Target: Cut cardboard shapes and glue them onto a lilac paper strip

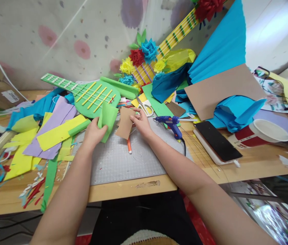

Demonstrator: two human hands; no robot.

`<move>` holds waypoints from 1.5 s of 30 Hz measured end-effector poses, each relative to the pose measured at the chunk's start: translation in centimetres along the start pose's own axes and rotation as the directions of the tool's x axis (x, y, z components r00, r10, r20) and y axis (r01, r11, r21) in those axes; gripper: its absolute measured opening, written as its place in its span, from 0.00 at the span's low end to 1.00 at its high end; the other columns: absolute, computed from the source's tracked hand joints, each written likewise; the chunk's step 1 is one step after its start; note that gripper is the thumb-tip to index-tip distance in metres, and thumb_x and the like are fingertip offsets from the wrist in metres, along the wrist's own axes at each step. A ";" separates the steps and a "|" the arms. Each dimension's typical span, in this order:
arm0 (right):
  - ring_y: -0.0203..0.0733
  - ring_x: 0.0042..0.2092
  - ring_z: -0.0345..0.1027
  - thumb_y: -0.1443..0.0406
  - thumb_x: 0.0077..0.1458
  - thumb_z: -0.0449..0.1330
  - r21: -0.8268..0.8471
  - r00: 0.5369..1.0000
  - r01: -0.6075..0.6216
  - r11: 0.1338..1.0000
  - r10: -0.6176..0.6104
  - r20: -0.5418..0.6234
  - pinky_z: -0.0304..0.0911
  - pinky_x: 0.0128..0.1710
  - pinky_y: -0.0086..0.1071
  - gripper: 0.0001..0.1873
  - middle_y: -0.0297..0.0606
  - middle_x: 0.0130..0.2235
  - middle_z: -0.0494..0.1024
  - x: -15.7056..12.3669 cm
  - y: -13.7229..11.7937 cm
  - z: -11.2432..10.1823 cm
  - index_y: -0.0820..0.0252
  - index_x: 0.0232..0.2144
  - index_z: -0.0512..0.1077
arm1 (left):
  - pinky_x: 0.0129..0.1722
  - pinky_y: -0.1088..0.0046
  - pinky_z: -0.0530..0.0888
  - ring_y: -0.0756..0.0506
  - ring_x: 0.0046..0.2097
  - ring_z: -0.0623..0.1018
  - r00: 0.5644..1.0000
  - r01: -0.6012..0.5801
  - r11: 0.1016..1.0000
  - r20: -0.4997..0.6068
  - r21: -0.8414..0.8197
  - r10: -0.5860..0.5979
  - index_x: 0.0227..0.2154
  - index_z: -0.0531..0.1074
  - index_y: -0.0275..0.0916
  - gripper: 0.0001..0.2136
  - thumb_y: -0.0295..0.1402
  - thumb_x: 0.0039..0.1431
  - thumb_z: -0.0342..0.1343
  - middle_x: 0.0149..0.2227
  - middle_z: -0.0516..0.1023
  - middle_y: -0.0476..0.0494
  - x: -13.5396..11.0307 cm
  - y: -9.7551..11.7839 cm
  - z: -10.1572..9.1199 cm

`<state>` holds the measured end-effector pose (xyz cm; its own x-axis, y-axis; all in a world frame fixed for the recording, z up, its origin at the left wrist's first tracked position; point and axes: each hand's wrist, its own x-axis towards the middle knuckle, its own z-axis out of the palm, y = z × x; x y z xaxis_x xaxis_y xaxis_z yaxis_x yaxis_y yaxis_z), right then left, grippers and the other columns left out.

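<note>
My left hand (93,132) is closed on a folded piece of green foam sheet (107,118), held just above the grey cutting mat (123,160). My right hand (141,123) pinches a small brown cardboard piece (125,123) beside it, over the mat's far edge. An orange and white pen (129,145) lies on the mat under the cardboard. A green paper guitar (93,95) lies just behind both hands.
A blue glue gun (171,123) and scissors (145,107) lie right of my hands. A black phone (217,140) and a red cup (258,131) sit further right. Paper scraps (44,136) cover the left side of the table. Blue paper and a yellow guitar (169,42) stand behind.
</note>
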<state>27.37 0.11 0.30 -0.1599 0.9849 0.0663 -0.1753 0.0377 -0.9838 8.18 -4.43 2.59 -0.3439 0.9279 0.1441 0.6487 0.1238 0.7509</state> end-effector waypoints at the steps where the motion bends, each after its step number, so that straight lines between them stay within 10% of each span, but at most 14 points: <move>1: 0.34 0.28 0.66 0.57 0.43 0.60 -0.008 1.000 0.002 1.000 -0.001 0.020 0.62 0.23 0.26 0.22 0.28 0.26 0.70 -0.1 0.1 0.1 0.54 0.39 0.56 | 0.48 0.56 0.66 0.33 0.46 0.72 0.999 -0.034 0.997 -0.023 0.072 0.036 0.44 0.69 0.38 0.24 0.33 0.40 0.59 0.41 0.74 0.37 -0.1 -0.1 -0.2; 7: 0.32 0.23 0.64 0.59 0.43 0.60 -0.095 0.998 0.023 0.995 -0.018 0.056 0.59 0.19 0.25 0.20 0.26 0.24 0.68 -0.1 0.8 0.5 0.56 0.38 0.57 | 0.51 0.59 0.66 0.38 0.52 0.68 0.886 -0.300 0.949 -0.341 0.095 0.314 0.49 0.62 0.37 0.24 0.33 0.46 0.57 0.52 0.64 0.33 -1.6 1.3 0.3; 10: 0.31 0.21 0.62 0.61 0.44 0.58 -0.111 0.997 0.025 0.994 -0.016 0.082 0.59 0.19 0.25 0.18 0.25 0.24 0.68 -0.1 0.9 0.7 0.56 0.38 0.57 | 0.36 0.67 0.72 0.46 0.36 0.74 0.966 -0.257 0.945 -0.052 -0.200 0.252 0.46 0.63 0.39 0.21 0.36 0.47 0.57 0.41 0.72 0.41 -2.3 1.9 1.9; 14: 0.32 0.26 0.64 0.60 0.52 0.51 -0.274 0.996 0.086 0.958 -0.073 0.059 0.61 0.24 0.26 0.11 0.30 0.27 0.69 -0.1 0.4 0.4 0.57 0.38 0.61 | 0.25 0.74 0.71 0.49 0.27 0.73 0.971 0.101 0.879 0.239 -0.467 0.015 0.33 0.67 0.36 0.15 0.35 0.41 0.59 0.28 0.72 0.47 -2.3 1.7 3.4; 19: 0.37 0.34 0.67 0.63 0.51 0.50 -0.819 0.989 0.146 0.555 -0.079 0.123 0.59 0.33 0.29 0.17 0.34 0.33 0.74 -1.4 -1.3 0.2 0.57 0.45 0.63 | 0.20 0.77 0.69 0.51 0.24 0.71 0.980 0.184 0.728 0.071 -0.660 -0.184 0.25 0.62 0.38 0.11 0.31 0.39 0.59 0.21 0.67 0.54 -1.5 1.7 2.5; 25: 0.43 0.34 0.68 0.60 0.48 0.53 -0.888 0.891 0.408 0.211 0.122 0.438 0.53 0.30 0.30 0.26 0.42 0.36 0.76 -3.0 -1.9 1.0 0.59 0.50 0.58 | 0.22 0.78 0.70 0.53 0.22 0.70 0.968 0.128 0.674 -0.058 -0.728 -0.245 0.26 0.61 0.38 0.09 0.30 0.42 0.57 0.20 0.66 0.55 -1.0 1.9 1.6; 36: 0.28 0.23 0.55 0.62 0.51 0.53 -0.515 0.669 0.012 0.857 0.376 0.641 0.53 0.24 0.24 0.12 0.29 0.22 0.65 -2.0 -7.9 -3.7 0.62 0.37 0.69 | 0.18 0.75 0.72 0.50 0.23 0.73 0.960 0.278 0.651 0.228 -0.707 -0.162 0.27 0.60 0.38 0.12 0.30 0.42 0.58 0.21 0.70 0.53 -2.5 2.4 3.3; 41: 0.29 0.24 0.58 0.61 0.49 0.55 -0.070 0.864 -0.228 0.971 0.235 0.445 0.54 0.21 0.24 0.13 0.32 0.26 0.68 -2.9 -5.1 -4.7 0.61 0.37 0.67 | 0.22 0.73 0.75 0.48 0.27 0.76 0.889 0.377 0.669 0.452 -0.641 -0.068 0.34 0.62 0.36 0.18 0.28 0.39 0.62 0.27 0.74 0.48 -3.7 2.7 4.9; 45: 0.30 0.30 0.62 0.64 0.44 0.59 0.090 0.929 -0.128 0.988 0.087 0.360 0.62 0.29 0.27 0.21 0.31 0.31 0.67 -3.7 -2.5 -4.9 0.56 0.42 0.62 | 0.27 0.73 0.76 0.47 0.34 0.77 0.869 0.351 0.711 0.495 -0.609 -0.005 0.39 0.62 0.36 0.21 0.27 0.39 0.63 0.35 0.75 0.44 -4.4 3.0 5.9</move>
<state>33.20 -2.80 1.69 -0.5134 0.8574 0.0355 -0.2398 -0.1036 -0.9653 15.65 -6.07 0.46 0.0336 0.9797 -0.1975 -0.0728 0.1995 0.9772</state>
